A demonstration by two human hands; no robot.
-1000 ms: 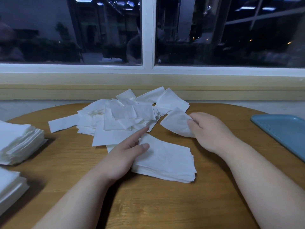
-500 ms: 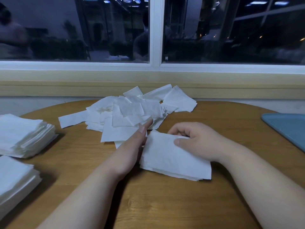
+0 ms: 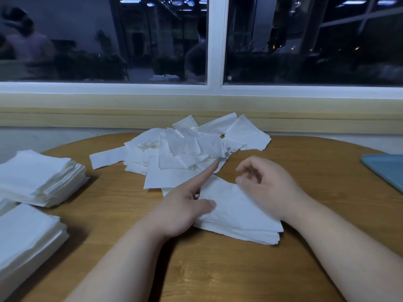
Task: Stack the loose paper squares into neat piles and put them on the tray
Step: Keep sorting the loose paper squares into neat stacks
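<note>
A wooden table (image 3: 218, 271) fills the lower view, and on it, nearest to the person, lies the middle pile (image 3: 239, 216) of paper squares, its edges not yet fully even. The left hand (image 3: 183, 210) rests at the left edge of this pile: the thumb lies flat on the top sheet and the forefinger is stretched straight toward the far side, so the hand pinches nothing. The right hand (image 3: 268, 188) is over the right part of the pile, a little blurred. Its fingers are loosely bent and no paper shows between them.

Left of the pile, well apart, sit the near finished pile (image 3: 24, 240) and the far finished pile (image 3: 39, 177). Right of the pile, also well apart, a corner of the blue tray (image 3: 388, 171) shows, with no paper on that part. Just behind the pile, reaching its far corner, spreads the loose heap (image 3: 185, 153) of squares in all directions, and behind that is a dark window (image 3: 152, 40).

The step in hand seems to be adding the next square. It is best to keep the left thumb pressing so the pile cannot slide, and to take only one thin sheet by a corner. The sheet should go down corner on corner, and both palms should even the sides before the pile is carried to the tray
</note>
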